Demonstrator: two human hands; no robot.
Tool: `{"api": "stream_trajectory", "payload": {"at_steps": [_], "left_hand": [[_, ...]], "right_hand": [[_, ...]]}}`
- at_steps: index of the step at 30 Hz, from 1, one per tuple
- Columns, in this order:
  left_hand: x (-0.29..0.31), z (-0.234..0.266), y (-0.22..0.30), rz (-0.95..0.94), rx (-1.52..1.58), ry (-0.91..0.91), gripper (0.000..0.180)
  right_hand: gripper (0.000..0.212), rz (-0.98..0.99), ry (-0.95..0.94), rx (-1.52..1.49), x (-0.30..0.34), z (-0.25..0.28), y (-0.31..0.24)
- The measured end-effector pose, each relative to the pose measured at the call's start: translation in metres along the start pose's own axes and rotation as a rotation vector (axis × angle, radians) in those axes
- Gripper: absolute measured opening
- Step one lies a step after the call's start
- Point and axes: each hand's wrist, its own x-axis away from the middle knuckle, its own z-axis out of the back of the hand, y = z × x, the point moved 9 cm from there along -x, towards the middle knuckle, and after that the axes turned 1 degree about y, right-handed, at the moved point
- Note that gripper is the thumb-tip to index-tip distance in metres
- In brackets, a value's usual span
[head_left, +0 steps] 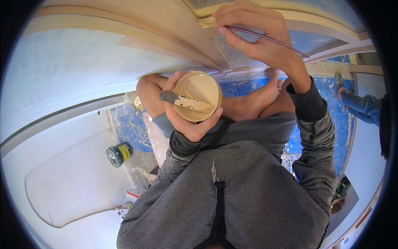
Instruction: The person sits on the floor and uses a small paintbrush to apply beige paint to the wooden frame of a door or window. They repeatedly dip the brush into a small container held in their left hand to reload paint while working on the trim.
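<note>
My left hand (194,129) is closed around a round tub (198,81) of cream-coloured paint, held tilted above my crossed legs. Across the tub lies a flat paint-smeared tool (191,102), its dark end sticking out past the rim on the left. In my right hand (259,31), raised at the upper right, a thin paintbrush (275,40) with a dark red handle is pinched between the fingers. The brush tip is hidden behind the fingers, close to the cream wooden panelled frame (203,39); I cannot tell whether it touches.
On the left stands a dark container (120,154) with a yellow label. A small can (137,103) sits by my knee. Paint-spotted blue sheeting (128,124) covers parts of the floor. At the right edge another person's leg (360,106) shows, and white cord (289,159) lies near my right elbow.
</note>
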Motion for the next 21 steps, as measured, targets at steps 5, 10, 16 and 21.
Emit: {"api": "stream_trajectory", "payload": {"at_steps": [5,10,16,21], "left_hand": [[0.0052,-0.0011,-0.0124,0.055,0.182,0.063,0.098],[0.0056,0.0000,-0.0131,0.058,0.174,0.061,0.098],[0.0038,0.0003,-0.0091,0.035,0.123,0.039,0.099],[0.0038,0.0013,-0.0052,0.013,0.078,0.027,0.099]], "right_hand": [[0.011,-0.021,-0.002,0.010,-0.0002,-0.0003,0.0001],[0.011,-0.014,-0.003,0.006,-0.0013,-0.0013,-0.0006],[0.013,0.003,0.020,0.005,0.0016,-0.0016,0.0023],[0.014,0.001,0.016,-0.017,0.0008,-0.0009,0.0012]]}}
